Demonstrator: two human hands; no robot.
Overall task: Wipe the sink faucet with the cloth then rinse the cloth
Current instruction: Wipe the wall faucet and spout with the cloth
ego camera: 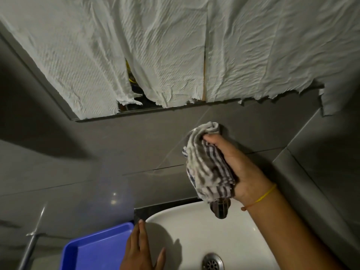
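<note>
Right hand [241, 168]: closed around a striped grey-and-white cloth [208, 168], fingers wrapped over it from the right side, thumb tip showing near the top of the bundle. The cloth is bunched up against the faucet; its upper end is pressed close to the grey wall tile [136, 149], its lower end hangs just above the sink rim. A yellow thread band [266, 193] circles the right wrist.

Faucet [221, 210]: almost wholly covered by the cloth. Only a dark, shiny metal spout tip shows below the cloth's lower edge, over the back of the basin. A thin curved bit of metal shows at the cloth's upper left edge; cannot tell what part it is.

Left hand [140, 248]: open, fingers extended and flat, holding nothing. It rests on the left rim of the white sink [243, 240], with one fingertip reaching toward the rim's back corner.

Sink: white ceramic basin, metal drain [212, 263] at the bottom edge of the view.

Left of the sink, touching or just beside the left hand: a blue plastic tray [97, 248]. Further left: a slim metal rod [33, 236], tilted, partly blurred; what it belongs to is not clear.

Above: a mirror frame [48, 88] on the wall, its surface covered by crumpled white paper sheets [155, 45] with torn lower edges. A narrow gap between two sheets shows dark and yellow reflections, too small to read.

Lighting: dim.
</note>
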